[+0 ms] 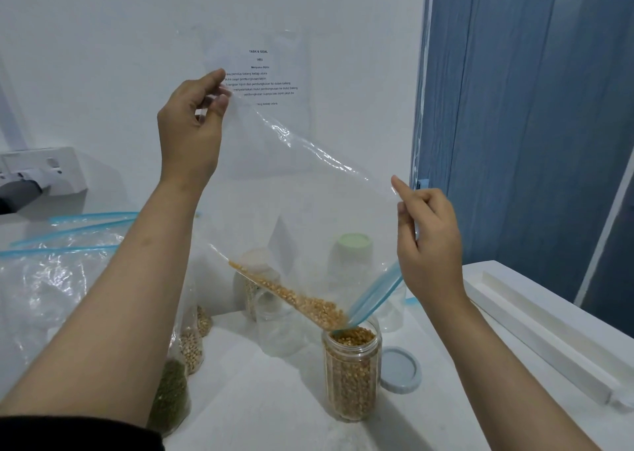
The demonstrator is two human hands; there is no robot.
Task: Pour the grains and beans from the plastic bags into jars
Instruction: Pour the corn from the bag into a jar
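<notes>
Clear plastic, the bag (302, 189) hangs tilted over the open jar (352, 375), its blue zip mouth (375, 296) dipping just into the jar's rim. Yellow kernels (302, 299) run down the bag's lower fold toward that jar, which is nearly full of them. Left hand (192, 131) pinches the bag's raised corner, up and left of the jar; right hand (429, 244) pinches the bag's edge above the jar, forefinger pointing up. Grey lid (399, 370) lies just right of the jar. More bags (51, 279) lie well left of it.
</notes>
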